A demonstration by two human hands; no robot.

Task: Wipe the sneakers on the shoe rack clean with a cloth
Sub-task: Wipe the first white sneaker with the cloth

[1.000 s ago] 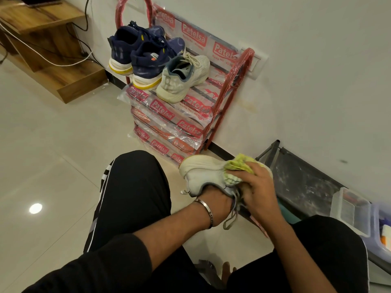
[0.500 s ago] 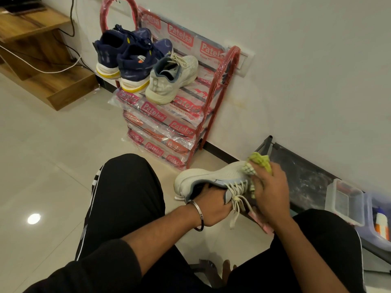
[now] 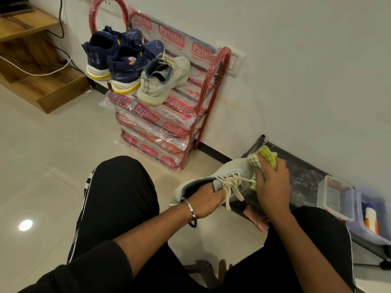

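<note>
While the left hand (image 3: pixel 206 198) reaches inside the white sneaker (image 3: pixel 228 176) at lower centre of the frame, gripping it, the right hand (image 3: pixel 271 182) clutches a yellow-green cloth (image 3: pixel 263 158) against its toe. Three more sneakers sit atop the red shoe rack (image 3: pixel 213 81), upper centre.

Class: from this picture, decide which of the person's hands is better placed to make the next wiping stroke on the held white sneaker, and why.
The right hand: it grips the yellow-green cloth against the white mesh sneaker's toe. The left hand is inside the shoe's opening, steadying it.
</note>
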